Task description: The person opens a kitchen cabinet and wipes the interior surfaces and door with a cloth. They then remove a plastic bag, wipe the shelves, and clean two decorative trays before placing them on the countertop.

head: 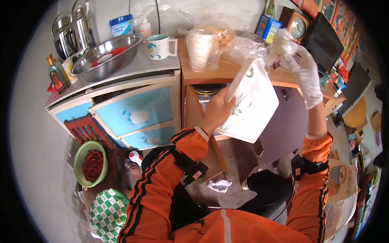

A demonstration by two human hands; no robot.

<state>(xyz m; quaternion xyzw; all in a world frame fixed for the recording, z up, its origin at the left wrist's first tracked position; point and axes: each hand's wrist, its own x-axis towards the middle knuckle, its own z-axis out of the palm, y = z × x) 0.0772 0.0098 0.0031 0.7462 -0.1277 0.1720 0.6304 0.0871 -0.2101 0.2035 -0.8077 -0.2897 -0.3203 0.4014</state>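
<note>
My left hand (218,110), bare, grips the left rim of a white rectangular tray (258,103) printed with green plants. The tray is tilted steeply in front of the wooden cabinet. My right hand (304,68) wears a white fabric glove and is raised to the right of the tray. In its fingers is a crumpled white bundle (283,45), which looks like cloth. A small dark red item (276,62) shows just below that bundle; what it is I cannot tell.
The wooden cabinet top (197,76) bears bagged white cups (202,50), clear plastic bags (247,48) and a clock (297,28). Below, its purple door (284,127) stands ajar. Left are a steel basin (106,57), a mug (158,47) and a green basket (104,164) of red peppers (92,165).
</note>
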